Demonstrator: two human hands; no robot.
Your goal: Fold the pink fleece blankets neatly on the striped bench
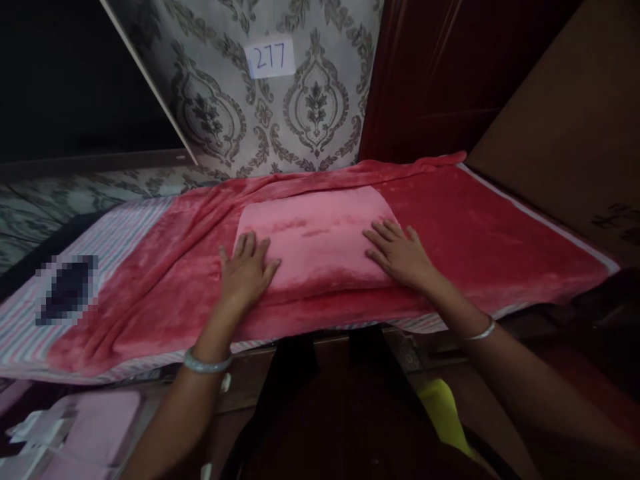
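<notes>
A folded pink plush cloth (pixel 315 237), a flat rectangle, lies on a red plush blanket (pixel 475 233). My left hand (pixel 245 270) rests palm down on the left edge of the folded cloth, fingers spread. On its right edge lies my right hand (pixel 400 253), also flat with the fingers apart. Neither hand grips anything. Whether the folded piece is separate from the blanket below cannot be made out.
A striped sheet (pixel 125 223) shows under the blanket at the left, with a blurred dark object (pixel 67 290) on it. Behind are a patterned wall with a paper (pixel 270 57) marked 277 and a dark screen (pixel 85 73). A cardboard panel (pixel 565 127) stands right.
</notes>
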